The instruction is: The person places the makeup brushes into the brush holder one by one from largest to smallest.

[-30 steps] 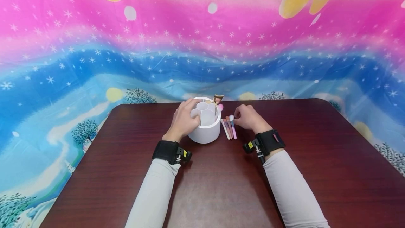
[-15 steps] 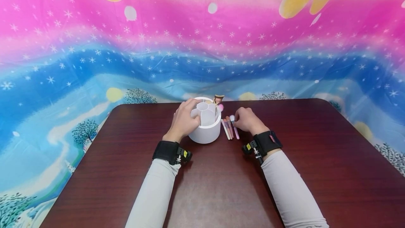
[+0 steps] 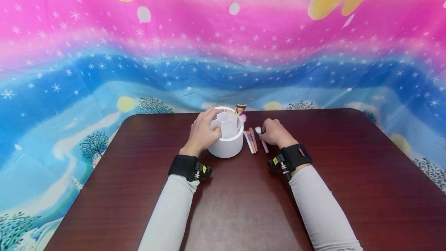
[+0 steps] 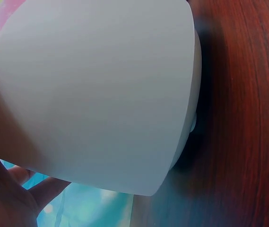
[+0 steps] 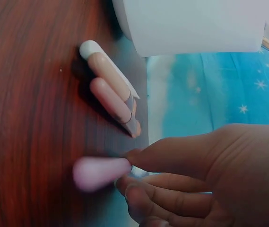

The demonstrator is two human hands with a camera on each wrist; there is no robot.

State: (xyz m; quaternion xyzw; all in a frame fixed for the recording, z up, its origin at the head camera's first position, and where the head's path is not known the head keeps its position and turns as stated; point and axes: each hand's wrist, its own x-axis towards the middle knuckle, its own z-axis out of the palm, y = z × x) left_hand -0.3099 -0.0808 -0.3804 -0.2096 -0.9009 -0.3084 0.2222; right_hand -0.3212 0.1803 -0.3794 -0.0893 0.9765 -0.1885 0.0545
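Note:
A round white divided brush holder (image 3: 225,149) stands on the table, its plain wall (image 4: 91,94) filling most of the left wrist view. My left hand (image 3: 203,131) grips its left side, thumb over the rim. To the right of the holder, my right hand (image 3: 277,133) pinches a makeup brush with a pink handle (image 5: 101,172) and white bristles between thumb and fingers. In the head view this brush (image 3: 265,146) slants, bristles away from me. Three more makeup brushes (image 3: 251,142) lie side by side between the holder and my right hand.
A gold-toned brush (image 3: 240,109) and a round pink tip (image 3: 243,118) stick up from the holder's back right. Behind the dark red wooden table (image 3: 223,204) hangs a colourful printed cloth (image 3: 223,69). Each wrist wears a black strap with a small camera.
My right hand has closed on the pink-handled brush and drawn it a little right, apart from the other three. The left hand and the holder have stayed put.

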